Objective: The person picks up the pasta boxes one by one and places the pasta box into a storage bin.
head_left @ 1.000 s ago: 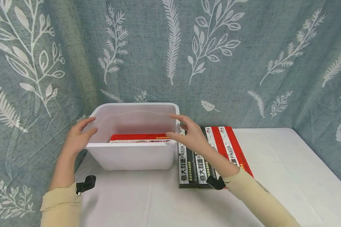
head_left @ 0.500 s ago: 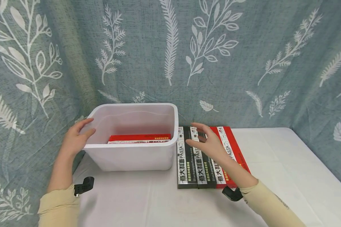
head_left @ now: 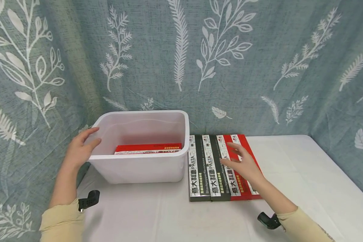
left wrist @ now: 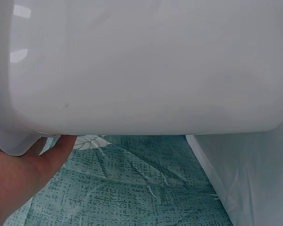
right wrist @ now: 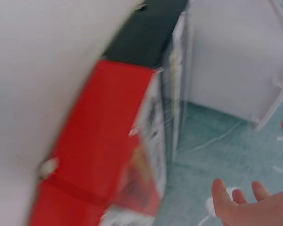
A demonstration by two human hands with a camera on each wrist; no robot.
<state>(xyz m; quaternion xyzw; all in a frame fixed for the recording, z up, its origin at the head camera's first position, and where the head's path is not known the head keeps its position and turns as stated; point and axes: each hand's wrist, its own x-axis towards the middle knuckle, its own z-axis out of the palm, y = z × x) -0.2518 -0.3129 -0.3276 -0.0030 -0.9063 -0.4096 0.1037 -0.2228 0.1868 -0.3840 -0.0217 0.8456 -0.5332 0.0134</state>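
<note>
Sitting at the table's point(head_left: 290, 174) left-rear corner: a white plastic bin point(head_left: 139, 164), its far wall close against the leaf-print curtain point(head_left: 181, 50). Lying flat inside, at the bin's floor: a red pasta box point(head_left: 148, 147), only its top face showing over the near rim. Resting at 3 o'clock from the bin, just beside its right wall: a row of pasta boxes, black ones point(head_left: 204, 168) nearest the bin, red ones point(head_left: 243, 164) further right, all lying lengthwise from 12 to 6 o'clock.

Resting on the bin's left rim: left hand point(head_left: 78, 149), fingers loosely extended over the edge, thumb along the outside wall, gripping nothing firmly; in the left wrist view, palm point(left wrist: 19, 179) tucking under the rim lip point(left wrist: 14, 141). Hovering over the red boxes at the row's right end: right hand point(head_left: 245, 166), fingers straight and spread, holding nothing; contact with the box top impossible to tell. In the right wrist view, fingertips point(right wrist: 236, 202) showing beside the blurred red box point(right wrist: 108, 155) and the bin wall point(right wrist: 226, 61).

Blocking movement leftward from the row: the bin's right wall. Closing off 12 o'clock: the curtain, hanging right behind bin and boxes. Lying open at 3 to 6 o'clock: bare white tabletop, running out to the right edge near the curtain fold. Clipped at each sleeve cuff: a black wrist mount point(head_left: 89, 199).
</note>
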